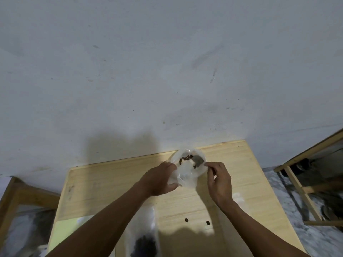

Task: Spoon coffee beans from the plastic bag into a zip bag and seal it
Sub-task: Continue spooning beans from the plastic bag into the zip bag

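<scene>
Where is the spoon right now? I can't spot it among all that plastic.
In the head view, the spoon sits inside the open plastic bag at the table's far edge, beside the coffee beans, its handle pinched by the right hand.

Two bare forearms reach in from the lower edge, with no sleeves in view. The left hand [159, 179] and right hand [220, 182] wear no gloves, rings or watch.
</scene>
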The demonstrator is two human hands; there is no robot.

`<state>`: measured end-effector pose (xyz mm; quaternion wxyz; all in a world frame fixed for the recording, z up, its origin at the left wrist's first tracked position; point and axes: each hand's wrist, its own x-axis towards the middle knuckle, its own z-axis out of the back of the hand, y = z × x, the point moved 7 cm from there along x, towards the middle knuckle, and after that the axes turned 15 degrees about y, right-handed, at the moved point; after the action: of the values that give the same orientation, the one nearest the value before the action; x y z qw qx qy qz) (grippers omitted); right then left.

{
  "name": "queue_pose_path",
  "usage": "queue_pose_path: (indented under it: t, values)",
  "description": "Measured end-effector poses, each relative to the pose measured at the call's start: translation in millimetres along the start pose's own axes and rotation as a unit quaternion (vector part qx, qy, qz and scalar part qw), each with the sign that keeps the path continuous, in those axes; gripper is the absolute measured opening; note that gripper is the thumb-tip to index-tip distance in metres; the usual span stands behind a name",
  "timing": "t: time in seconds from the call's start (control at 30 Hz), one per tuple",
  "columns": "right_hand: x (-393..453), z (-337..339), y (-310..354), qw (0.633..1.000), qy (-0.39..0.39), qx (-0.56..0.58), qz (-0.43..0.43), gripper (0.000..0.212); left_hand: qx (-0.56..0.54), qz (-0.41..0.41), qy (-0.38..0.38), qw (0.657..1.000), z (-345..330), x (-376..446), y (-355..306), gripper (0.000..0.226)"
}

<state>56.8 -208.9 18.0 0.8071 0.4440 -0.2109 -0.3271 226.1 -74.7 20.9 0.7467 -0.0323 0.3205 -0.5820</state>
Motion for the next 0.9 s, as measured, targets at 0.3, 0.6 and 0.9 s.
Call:
queue_pose_path:
  t: [0.3,0.6,0.9]
  values:
    - [0.0,-8.4,-16.7,0.991,-0.046,0.103,-0.079,0.030,0.037,-0.044,-0.040,0.998,-23.5,-15.5,0.1,0.062]
    - [1.3,-29.9,-40.1,0.925,0.002,0.294,-0.239,0.022,-0.012,-0.039,-0.039,0.998,-28.2,-5.7,-4.9,0.067]
    - [5.5,-35.6,-40.8,0.891,0.094,0.339,-0.288,0.017,-0.011,-0.046,-0.058,0.997,-23.2,-7.4,-9.1,0.054]
